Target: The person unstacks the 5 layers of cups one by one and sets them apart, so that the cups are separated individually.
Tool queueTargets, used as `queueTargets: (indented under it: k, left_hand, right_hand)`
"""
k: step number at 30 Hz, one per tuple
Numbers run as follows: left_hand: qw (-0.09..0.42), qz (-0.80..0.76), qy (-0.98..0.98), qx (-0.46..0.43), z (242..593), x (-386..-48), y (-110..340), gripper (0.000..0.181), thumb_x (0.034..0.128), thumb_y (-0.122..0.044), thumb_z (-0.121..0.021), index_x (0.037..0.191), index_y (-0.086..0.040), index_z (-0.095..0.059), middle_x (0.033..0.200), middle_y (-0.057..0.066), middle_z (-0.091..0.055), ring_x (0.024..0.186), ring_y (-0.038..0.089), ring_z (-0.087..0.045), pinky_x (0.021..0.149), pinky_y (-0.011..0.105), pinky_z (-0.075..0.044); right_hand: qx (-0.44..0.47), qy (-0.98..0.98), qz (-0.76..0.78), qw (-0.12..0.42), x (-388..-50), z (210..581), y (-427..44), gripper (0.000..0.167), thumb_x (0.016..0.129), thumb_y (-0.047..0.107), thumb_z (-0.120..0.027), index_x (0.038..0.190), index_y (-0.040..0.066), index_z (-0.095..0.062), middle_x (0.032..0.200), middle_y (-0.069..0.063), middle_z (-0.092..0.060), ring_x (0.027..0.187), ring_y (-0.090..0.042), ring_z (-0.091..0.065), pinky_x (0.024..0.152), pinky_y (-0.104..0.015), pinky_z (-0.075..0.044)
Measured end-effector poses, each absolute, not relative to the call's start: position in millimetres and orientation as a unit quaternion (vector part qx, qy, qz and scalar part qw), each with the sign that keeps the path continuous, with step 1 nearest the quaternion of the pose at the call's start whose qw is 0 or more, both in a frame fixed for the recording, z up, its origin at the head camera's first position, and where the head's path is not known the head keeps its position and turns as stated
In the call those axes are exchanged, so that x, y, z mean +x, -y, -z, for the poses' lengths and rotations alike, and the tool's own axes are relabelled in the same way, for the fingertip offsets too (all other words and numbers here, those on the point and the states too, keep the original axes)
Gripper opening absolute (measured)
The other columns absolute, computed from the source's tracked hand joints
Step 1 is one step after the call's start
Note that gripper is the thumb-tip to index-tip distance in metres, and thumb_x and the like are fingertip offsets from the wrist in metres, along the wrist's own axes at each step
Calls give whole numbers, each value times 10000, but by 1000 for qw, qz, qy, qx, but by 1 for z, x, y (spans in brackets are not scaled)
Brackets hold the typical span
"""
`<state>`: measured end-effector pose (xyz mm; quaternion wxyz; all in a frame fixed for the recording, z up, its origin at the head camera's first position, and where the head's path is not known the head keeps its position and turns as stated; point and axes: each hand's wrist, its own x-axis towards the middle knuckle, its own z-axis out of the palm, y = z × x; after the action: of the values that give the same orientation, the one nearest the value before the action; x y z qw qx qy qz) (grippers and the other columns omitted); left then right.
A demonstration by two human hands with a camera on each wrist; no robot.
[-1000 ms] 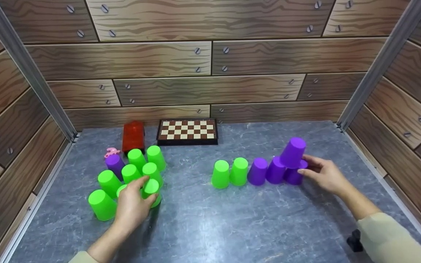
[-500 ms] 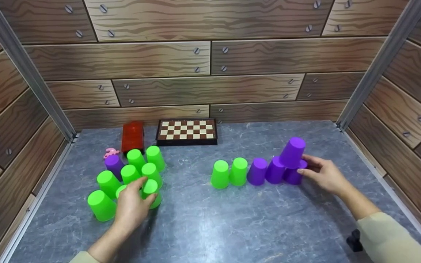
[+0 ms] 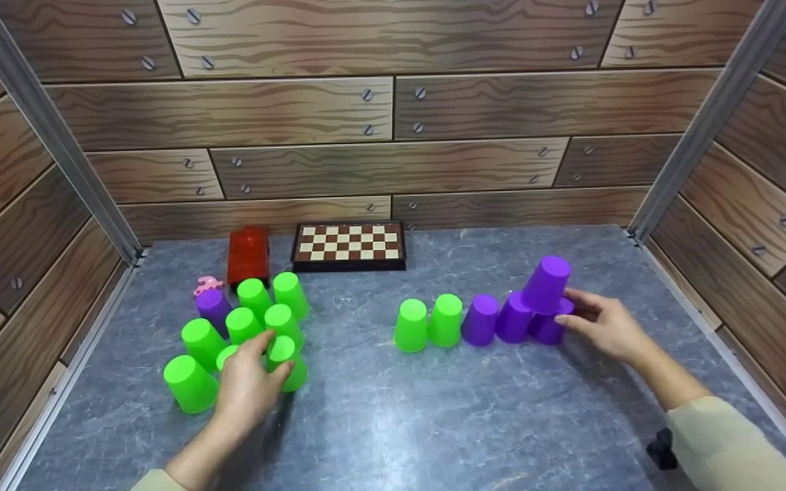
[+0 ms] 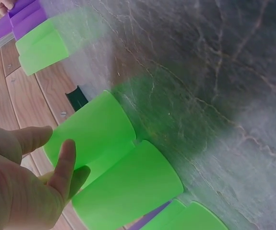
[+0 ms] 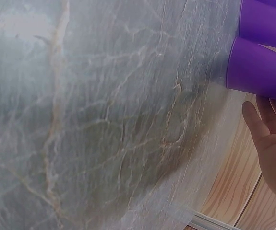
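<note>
My left hand (image 3: 246, 385) pinches the narrow end of an upside-down green cup (image 3: 284, 351), thumb and fingers round it; the left wrist view has this green cup (image 4: 97, 124) leaning out from its neighbour. Behind and left of it stand several more green cups (image 3: 189, 382) and one purple cup (image 3: 213, 308). My right hand (image 3: 608, 331) rests fairly straight fingers at the side of the rightmost lower purple cup (image 3: 546, 330), partly hidden behind it. An upper purple cup (image 3: 548, 284) sits across two lower ones. Beside them stand another purple cup (image 3: 481, 320) and two green cups (image 3: 446, 320).
A checkered board (image 3: 350, 244) and a red box (image 3: 248, 256) lie at the back wall, with a pink piece (image 3: 208, 284) beside the box. A black object (image 3: 662, 449) is by the right sleeve. Wood-patterned walls (image 3: 393, 116) enclose the grey tabletop (image 3: 393, 416).
The rim of the green cup in my left hand has swung slightly right and toward me. My right hand and the purple cups have not visibly moved.
</note>
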<state>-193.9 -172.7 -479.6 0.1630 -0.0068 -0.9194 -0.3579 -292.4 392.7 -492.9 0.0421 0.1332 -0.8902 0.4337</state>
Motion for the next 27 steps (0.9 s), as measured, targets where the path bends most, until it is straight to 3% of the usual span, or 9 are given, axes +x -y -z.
queueTargets:
  k: [8, 15, 20, 27]
  left_hand:
    - [173, 357, 918, -5, 465, -189, 172, 559, 856, -64, -873, 1344, 98, -652, 1241, 276, -708, 1153, 452, -675, 1003, 580, -540]
    - [188, 376, 907, -5, 426, -187, 161, 603, 865, -132, -885, 1394, 40, -651, 1283, 239, -710, 1012, 334, -728, 830, 471, -625]
    - [216, 411, 882, -73, 394, -194, 136, 601, 870, -138, -897, 1401, 8, -655, 1324, 195, -705, 1179, 347, -697, 847, 443, -644]
    - [236, 442, 844, -191, 359, -221, 74, 593, 868, -190, -905, 1387, -23, -673, 1343, 138, -708, 1200, 274, -692, 882, 375, -628]
  right_hand:
    - [134, 886, -442, 39, -291, 495, -394, 573, 996, 93, -756, 1459, -148, -520, 1383, -342, -617, 1226, -431, -647, 921, -116, -515]
    - [129, 891, -434, 37, -293, 495, -396, 587, 993, 86, -754, 1476, -135, -505, 1400, -356, -593, 1229, -466, -655, 928, -114, -502]
    - [131, 891, -434, 37, -293, 494, -396, 587, 995, 91, -751, 1478, -132, -503, 1401, -360, -589, 1227, -474, -653, 932, -122, -505]
    - [132, 889, -437, 42, -292, 493, -393, 580, 990, 96, -760, 1470, -125, -521, 1391, -346, -606, 1222, -459, -660, 947, -139, -509]
